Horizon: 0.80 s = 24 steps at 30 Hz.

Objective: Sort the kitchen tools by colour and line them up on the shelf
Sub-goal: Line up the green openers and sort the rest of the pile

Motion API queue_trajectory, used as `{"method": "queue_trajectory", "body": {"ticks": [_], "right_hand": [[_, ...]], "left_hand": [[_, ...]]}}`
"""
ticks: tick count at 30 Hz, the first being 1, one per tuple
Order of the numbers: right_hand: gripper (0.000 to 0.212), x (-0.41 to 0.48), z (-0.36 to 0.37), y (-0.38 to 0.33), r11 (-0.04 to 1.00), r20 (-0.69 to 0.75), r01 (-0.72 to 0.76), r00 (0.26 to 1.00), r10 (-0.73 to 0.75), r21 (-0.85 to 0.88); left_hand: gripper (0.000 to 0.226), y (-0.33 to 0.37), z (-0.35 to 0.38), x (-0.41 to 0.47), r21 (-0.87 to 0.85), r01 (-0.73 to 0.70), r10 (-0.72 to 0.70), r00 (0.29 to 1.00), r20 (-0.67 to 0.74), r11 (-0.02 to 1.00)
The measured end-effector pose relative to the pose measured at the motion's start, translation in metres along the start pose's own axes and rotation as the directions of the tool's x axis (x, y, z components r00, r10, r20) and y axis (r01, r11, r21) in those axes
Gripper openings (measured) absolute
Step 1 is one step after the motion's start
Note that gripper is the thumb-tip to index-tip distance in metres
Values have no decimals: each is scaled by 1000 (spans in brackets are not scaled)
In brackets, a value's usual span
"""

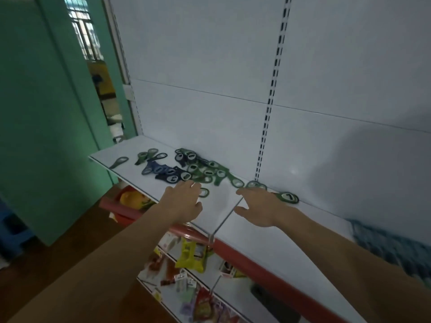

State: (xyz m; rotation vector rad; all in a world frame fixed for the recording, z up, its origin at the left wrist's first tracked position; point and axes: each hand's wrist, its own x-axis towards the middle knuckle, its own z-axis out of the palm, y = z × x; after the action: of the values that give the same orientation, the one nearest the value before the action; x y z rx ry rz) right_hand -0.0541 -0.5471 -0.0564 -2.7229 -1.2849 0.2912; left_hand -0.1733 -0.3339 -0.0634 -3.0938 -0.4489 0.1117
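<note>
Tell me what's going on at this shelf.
A person reaches both bare hands onto a white shelf strewn with green and blue tools. The left hand is at the near edge of the mixed pile, by the blue tools; whether it grips one is unclear. The right hand, fingers spread, reaches over a lone green tool. A few paler green tools lie spaced out at the shelf's left end. Most remain unsorted.

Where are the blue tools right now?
In the head view, the blue tools lie left of centre on the shelf, beside the green pile, just beyond the left hand.
</note>
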Motion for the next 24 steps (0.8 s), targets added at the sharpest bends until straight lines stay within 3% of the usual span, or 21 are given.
{"method": "queue_trajectory", "body": {"ticks": [3,6,8,11,14,17,20,24], "right_hand": [[58,32,21,21,984,-59,-170,983,173,50],[57,50,36,61,875,-92,-483,870,484,30],[60,60,47,73,822,-107,-568,816,568,35],[67,85,67,48,903,-41,-429,902,429,9],[57,106,78,16,935,-93,-348,931,354,76],[47,112,82,18,963,-252,-246,930,267,114],[44,102,88,32,956,-381,-99,902,203,275],[31,100,75,33,884,-473,-203,782,405,422]], "left_hand": [[60,-15,19,40,-34,-48,49,999,19,998],[60,-25,42,80,-13,-105,106,989,107,994],[54,-32,59,104,-56,-142,146,986,82,988],[41,-32,78,132,-196,-278,253,957,-143,940],[34,-23,84,143,-275,-361,302,924,-234,891],[33,-27,72,148,-479,-334,278,943,-186,812],[45,-31,59,155,-611,-303,318,944,-87,732],[25,-30,54,167,-703,-289,359,932,-51,650]]}}
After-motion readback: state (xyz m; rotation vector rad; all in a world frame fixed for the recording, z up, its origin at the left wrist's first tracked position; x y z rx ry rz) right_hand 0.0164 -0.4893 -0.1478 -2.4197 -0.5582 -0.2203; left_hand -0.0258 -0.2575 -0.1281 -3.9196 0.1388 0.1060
